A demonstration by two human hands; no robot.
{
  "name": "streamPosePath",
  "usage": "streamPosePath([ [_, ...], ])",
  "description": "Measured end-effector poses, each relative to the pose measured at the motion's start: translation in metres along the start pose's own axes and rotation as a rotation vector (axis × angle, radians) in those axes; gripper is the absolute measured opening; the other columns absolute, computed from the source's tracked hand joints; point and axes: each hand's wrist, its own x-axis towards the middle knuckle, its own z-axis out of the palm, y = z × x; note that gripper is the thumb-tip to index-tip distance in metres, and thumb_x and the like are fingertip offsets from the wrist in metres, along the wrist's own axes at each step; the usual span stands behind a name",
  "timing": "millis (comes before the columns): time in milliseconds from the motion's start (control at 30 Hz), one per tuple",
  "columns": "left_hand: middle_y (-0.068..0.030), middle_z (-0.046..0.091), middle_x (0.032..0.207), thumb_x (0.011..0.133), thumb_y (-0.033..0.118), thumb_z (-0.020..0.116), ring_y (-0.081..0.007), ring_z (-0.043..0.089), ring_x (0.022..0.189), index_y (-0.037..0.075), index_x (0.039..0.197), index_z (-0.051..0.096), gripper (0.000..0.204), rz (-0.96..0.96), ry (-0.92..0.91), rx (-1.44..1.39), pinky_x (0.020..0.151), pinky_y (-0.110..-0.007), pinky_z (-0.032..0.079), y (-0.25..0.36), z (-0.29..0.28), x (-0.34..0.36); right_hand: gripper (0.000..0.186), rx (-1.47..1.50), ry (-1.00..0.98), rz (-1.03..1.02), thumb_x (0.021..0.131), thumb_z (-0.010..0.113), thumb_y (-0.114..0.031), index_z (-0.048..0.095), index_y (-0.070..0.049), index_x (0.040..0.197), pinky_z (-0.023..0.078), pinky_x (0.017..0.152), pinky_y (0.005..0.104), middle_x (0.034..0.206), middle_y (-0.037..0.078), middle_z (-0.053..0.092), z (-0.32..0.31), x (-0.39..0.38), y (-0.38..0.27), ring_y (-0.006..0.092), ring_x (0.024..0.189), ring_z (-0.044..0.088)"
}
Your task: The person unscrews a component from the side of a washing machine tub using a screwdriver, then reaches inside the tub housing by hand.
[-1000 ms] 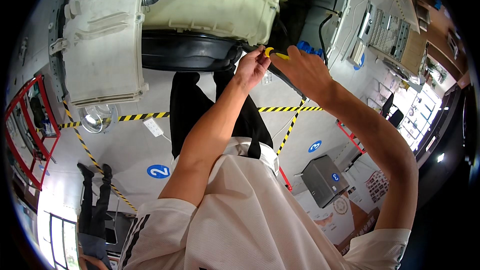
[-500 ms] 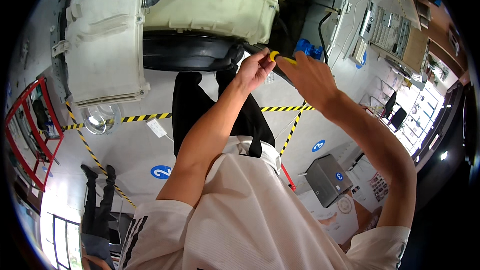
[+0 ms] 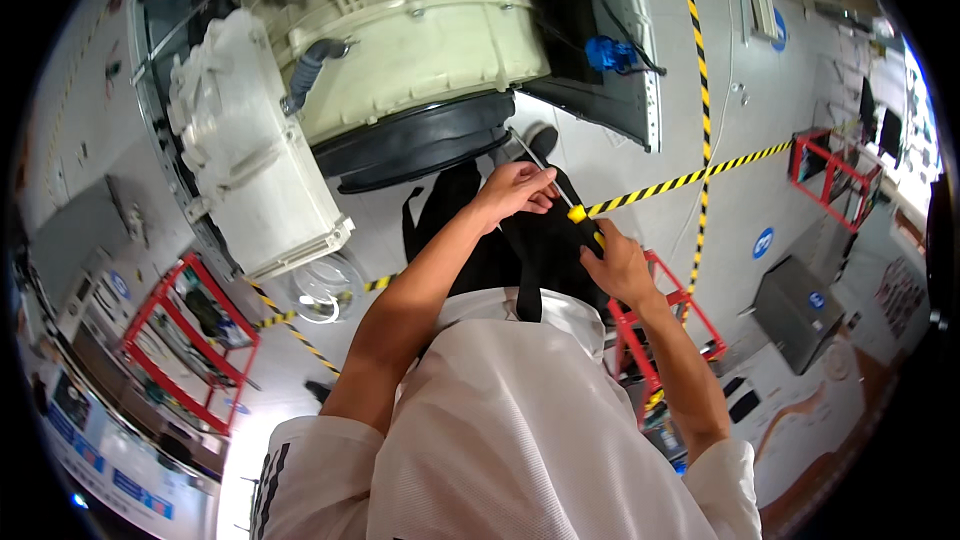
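Observation:
A screwdriver (image 3: 578, 213) with a yellow-and-black handle is gripped in my right hand (image 3: 622, 265), its long thin metal shaft slanting up and left towards the machine. My left hand (image 3: 512, 192) is beside the shaft with curled fingers; whatever they pinch, if anything, is too small to make out. Just beyond my hands is an opened washing machine. Its cream plastic tub (image 3: 420, 65) carries a black rubber ring (image 3: 420, 145) along the near edge. The screwdriver tip is near the right end of that ring; I cannot tell whether it touches.
A white plastic housing (image 3: 255, 160) and a grey ribbed hose (image 3: 305, 75) are at the machine's left. On its right stand a metal side panel (image 3: 640, 90) and a blue part (image 3: 608, 53). A clear round door glass (image 3: 325, 285), red frames (image 3: 190, 340) and striped floor tape (image 3: 700, 70) lie around.
My view has shifted and turned. Both hands are lower, away from the ring's edge, and further apart. The screwdriver's shaft now shows, pointing up and left.

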Motion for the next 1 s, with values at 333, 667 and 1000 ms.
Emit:
streamPosePath([
  [333, -0.0155, 0.052, 0.107, 0.077, 0.010, 0.062, -0.0330, 0.049, 0.102, -0.001, 0.104, 0.056, 0.030, 0.810, 0.602, 1.500, 0.087, -0.039, 0.040, 0.036, -0.015, -0.033, 0.041, 0.576, 0.077, 0.323, 0.074, 0.062, -0.020, 0.052, 0.002, 0.107, 0.048, 0.063, 0.0367, 0.067, 0.019, 0.061, 0.087, -0.067, 0.097, 0.0315, 0.064, 0.063],
  [667, -0.0187, 0.048, 0.109, 0.074, 0.023, 0.067, -0.0350, 0.046, 0.102, -0.003, 0.111, 0.051, 0.048, 0.693, 0.759, 2.074, 0.086, -0.042, 0.039, 0.037, -0.020, -0.022, 0.040, 0.977, 0.232, 0.513, 0.076, 0.058, -0.015, 0.050, 0.005, 0.109, 0.048, 0.048, 0.0295, 0.062, 0.013, 0.058, 0.194, -0.139, 0.202, 0.0184, 0.049, 0.060],
  [1000, -0.0206, 0.047, 0.110, 0.076, 0.026, 0.064, -0.0364, 0.044, 0.105, -0.004, 0.111, 0.052, 0.048, 0.534, 0.861, 2.125, 0.090, -0.041, 0.038, 0.040, -0.013, -0.015, 0.031, 1.213, 0.238, 0.699, 0.079, 0.056, -0.015, 0.050, 0.004, 0.102, 0.041, 0.039, 0.0249, 0.059, 0.005, 0.053, 0.282, -0.180, 0.287, 0.0130, 0.045, 0.055],
])
